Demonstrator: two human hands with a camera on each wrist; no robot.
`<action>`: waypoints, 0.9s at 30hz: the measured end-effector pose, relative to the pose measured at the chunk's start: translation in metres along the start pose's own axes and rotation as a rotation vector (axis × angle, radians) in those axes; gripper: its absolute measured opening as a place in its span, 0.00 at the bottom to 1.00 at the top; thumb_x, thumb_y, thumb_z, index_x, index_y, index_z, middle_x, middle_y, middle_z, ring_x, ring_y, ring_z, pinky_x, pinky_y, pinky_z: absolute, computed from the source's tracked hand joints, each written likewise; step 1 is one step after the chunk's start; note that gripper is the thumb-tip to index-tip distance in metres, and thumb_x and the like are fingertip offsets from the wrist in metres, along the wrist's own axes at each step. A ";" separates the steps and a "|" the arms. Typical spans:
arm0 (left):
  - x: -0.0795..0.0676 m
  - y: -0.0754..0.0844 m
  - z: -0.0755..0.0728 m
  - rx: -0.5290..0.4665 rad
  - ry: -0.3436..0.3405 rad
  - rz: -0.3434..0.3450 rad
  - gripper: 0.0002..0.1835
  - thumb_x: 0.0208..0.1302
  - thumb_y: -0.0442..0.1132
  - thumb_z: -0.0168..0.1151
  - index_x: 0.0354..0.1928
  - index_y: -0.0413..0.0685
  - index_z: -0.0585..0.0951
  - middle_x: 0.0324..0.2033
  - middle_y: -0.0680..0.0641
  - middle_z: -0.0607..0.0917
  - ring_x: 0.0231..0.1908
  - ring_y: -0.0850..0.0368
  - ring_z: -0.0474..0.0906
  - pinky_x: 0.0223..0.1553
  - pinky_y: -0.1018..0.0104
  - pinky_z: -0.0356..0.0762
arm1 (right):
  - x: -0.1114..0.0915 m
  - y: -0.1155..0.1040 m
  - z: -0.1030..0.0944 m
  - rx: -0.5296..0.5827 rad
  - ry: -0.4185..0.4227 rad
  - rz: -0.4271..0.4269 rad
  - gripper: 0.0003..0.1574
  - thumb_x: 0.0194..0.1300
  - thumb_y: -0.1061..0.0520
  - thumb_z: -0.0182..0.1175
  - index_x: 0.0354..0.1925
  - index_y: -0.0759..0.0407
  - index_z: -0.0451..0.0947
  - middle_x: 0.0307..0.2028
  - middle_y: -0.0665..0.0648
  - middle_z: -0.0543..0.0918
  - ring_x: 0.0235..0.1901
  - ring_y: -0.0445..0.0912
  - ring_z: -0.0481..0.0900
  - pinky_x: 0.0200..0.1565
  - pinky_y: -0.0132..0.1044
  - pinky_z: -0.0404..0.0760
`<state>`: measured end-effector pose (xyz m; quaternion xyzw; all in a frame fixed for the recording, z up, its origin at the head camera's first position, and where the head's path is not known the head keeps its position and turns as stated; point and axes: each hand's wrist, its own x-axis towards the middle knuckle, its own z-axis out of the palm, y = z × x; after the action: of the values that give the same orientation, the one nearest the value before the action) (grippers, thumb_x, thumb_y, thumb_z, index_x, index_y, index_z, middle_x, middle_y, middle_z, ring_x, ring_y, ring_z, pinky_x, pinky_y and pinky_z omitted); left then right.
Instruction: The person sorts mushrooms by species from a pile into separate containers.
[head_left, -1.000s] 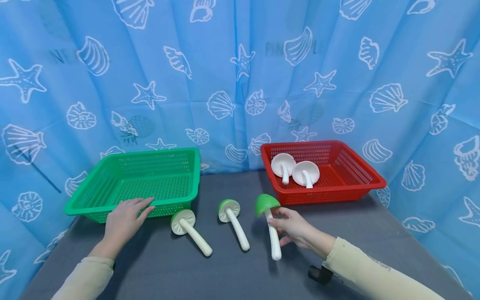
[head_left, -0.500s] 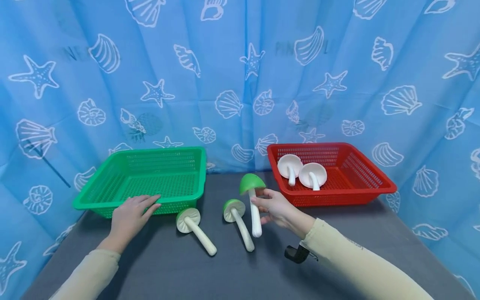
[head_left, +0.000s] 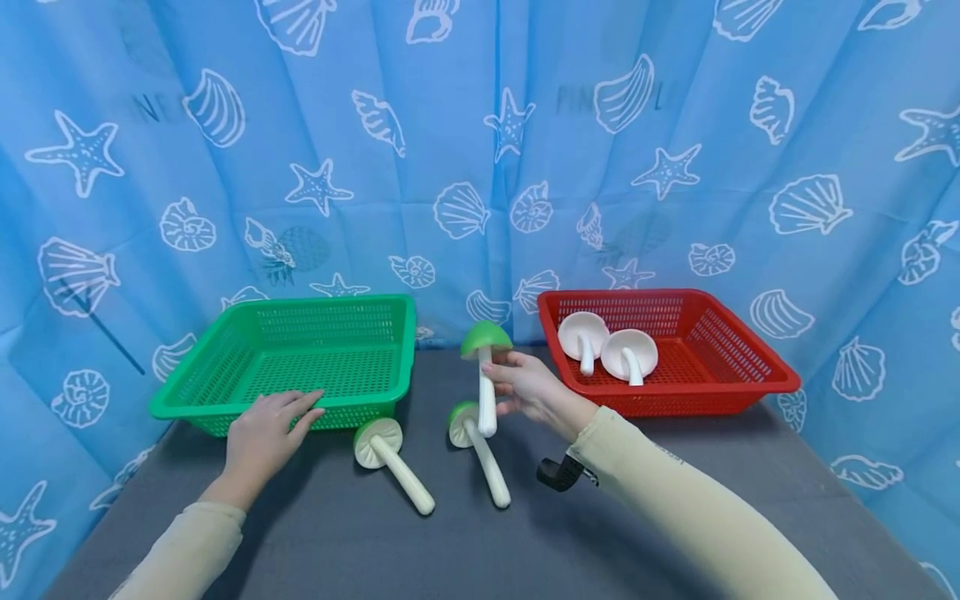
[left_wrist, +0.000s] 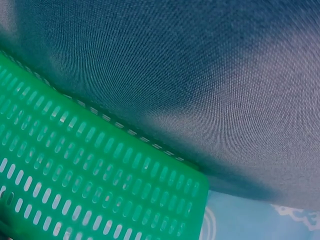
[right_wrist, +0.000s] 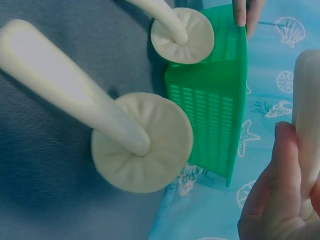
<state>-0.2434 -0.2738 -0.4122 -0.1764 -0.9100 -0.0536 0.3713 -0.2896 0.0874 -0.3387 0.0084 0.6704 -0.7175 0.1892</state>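
Note:
My right hand (head_left: 528, 387) pinches the white stem of a toy mushroom (head_left: 487, 404) with a green cap, held upright above the table between the two baskets. In the right wrist view its pale stem (right_wrist: 307, 95) shows between the fingers, cap out of sight. Two more green-capped toy mushrooms lie on the table: one mushroom (head_left: 405, 475) in front of the green basket, another mushroom (head_left: 489, 467) below the held one, their pleated undersides showing. My left hand (head_left: 258, 442) rests on the front rim of the green basket (head_left: 161, 400), fingers extended over it.
At right stands a red basket (head_left: 690, 404) holding two white mushrooms, a left one (head_left: 581, 333) and a right one (head_left: 628, 354). A blue curtain (head_left: 465, 125) hangs behind the dark grey table (head_left: 360, 558). A black device (head_left: 558, 473) sits below the right wrist.
My right hand has carried the mushroom leftward and up, from near the red basket to above the middle mushroom. The left hand stays on the rim; the view has shifted slightly.

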 end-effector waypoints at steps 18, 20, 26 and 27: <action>0.000 -0.005 0.002 0.018 0.006 0.016 0.46 0.67 0.70 0.22 0.50 0.50 0.87 0.37 0.44 0.87 0.36 0.46 0.84 0.37 0.43 0.80 | 0.054 -0.031 0.064 0.034 0.036 -0.025 0.26 0.73 0.60 0.55 0.67 0.61 0.67 0.60 0.64 0.72 0.53 0.56 0.76 0.28 0.40 0.79; 0.000 -0.005 0.002 0.018 0.010 0.020 0.45 0.67 0.70 0.22 0.50 0.50 0.87 0.37 0.44 0.87 0.36 0.46 0.84 0.37 0.43 0.80 | 0.059 -0.032 0.071 0.039 0.031 -0.021 0.26 0.73 0.60 0.55 0.67 0.60 0.67 0.60 0.64 0.72 0.54 0.57 0.76 0.27 0.40 0.79; -0.001 -0.005 0.003 0.021 0.012 0.018 0.45 0.68 0.70 0.22 0.49 0.50 0.87 0.35 0.45 0.86 0.34 0.47 0.84 0.35 0.44 0.81 | 0.073 -0.035 0.092 0.051 0.020 -0.017 0.26 0.73 0.58 0.55 0.67 0.60 0.68 0.59 0.64 0.75 0.51 0.56 0.79 0.25 0.38 0.80; -0.001 -0.005 0.002 0.021 0.013 0.019 0.45 0.67 0.69 0.22 0.49 0.50 0.87 0.35 0.45 0.86 0.34 0.47 0.83 0.33 0.45 0.81 | 0.075 -0.037 0.094 0.054 0.021 -0.019 0.26 0.73 0.58 0.55 0.67 0.60 0.68 0.58 0.63 0.74 0.50 0.55 0.79 0.24 0.38 0.80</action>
<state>-0.2459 -0.2780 -0.4142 -0.1810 -0.9064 -0.0418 0.3794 -0.3470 -0.0222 -0.3139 0.0146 0.6527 -0.7371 0.1749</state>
